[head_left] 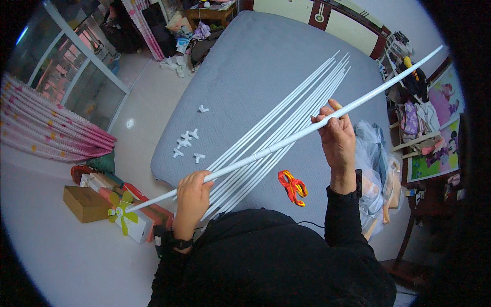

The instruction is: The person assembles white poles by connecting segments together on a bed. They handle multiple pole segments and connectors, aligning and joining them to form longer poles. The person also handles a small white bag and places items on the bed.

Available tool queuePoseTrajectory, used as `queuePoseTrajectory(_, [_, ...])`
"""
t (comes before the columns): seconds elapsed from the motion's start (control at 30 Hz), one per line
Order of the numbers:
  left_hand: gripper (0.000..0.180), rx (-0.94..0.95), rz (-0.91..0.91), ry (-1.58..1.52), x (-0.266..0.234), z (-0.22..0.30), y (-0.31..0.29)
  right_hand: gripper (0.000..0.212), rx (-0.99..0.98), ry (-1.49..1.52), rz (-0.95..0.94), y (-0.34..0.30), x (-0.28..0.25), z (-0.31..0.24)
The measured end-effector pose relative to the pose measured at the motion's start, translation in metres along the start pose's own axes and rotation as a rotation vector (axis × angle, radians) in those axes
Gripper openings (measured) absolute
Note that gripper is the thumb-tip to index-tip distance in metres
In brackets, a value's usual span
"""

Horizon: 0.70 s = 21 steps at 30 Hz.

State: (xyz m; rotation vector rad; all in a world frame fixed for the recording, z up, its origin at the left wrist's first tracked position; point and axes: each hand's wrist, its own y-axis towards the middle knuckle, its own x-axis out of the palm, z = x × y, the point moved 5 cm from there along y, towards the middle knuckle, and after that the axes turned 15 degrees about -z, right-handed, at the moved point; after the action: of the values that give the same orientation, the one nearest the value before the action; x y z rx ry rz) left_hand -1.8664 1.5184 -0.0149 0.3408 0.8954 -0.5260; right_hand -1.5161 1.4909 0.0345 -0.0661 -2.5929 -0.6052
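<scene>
Head view: left hand (193, 192) wraps, right hand (337, 135) pinches long white pole (289, 140) above bed (230, 66); pole apparently joined mid-length, remaining rods (307, 102), connectors (185, 136) loose on bed.

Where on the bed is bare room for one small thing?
Widest: the bed between the white connectors, the rods and the headboard. Smaller: between the rods, the red-yellow cord and the plastic wrapping, partly hidden by the right hand. Crowded: the middle, beneath the held tube.
</scene>
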Motion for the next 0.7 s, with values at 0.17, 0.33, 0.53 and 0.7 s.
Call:
queuePoseTrajectory(0.17, [0.016, 0.033, 0.019, 0.014, -0.004, -0.004, 0.001, 0.024, 0.012, -0.045, 0.068, -0.004, -0.007, 0.004])
queuePoseTrajectory(0.33, [0.014, 0.052, 0.074, 0.040, -0.007, -0.003, -0.001, 0.020, 0.079, -0.130, 0.200, -0.009, -0.015, 0.010])
queuePoseTrajectory(0.53, [0.030, -0.169, -0.377, -0.269, 0.014, -0.019, -0.014, 0.025, -0.048, 0.091, -0.060, -0.009, 0.009, 0.002])
queuePoseTrajectory(0.7, [0.046, -0.348, -1.063, -1.155, 0.052, -0.009, -0.038, 0.031, -0.084, 0.127, -0.192, -0.007, 0.028, -0.016])
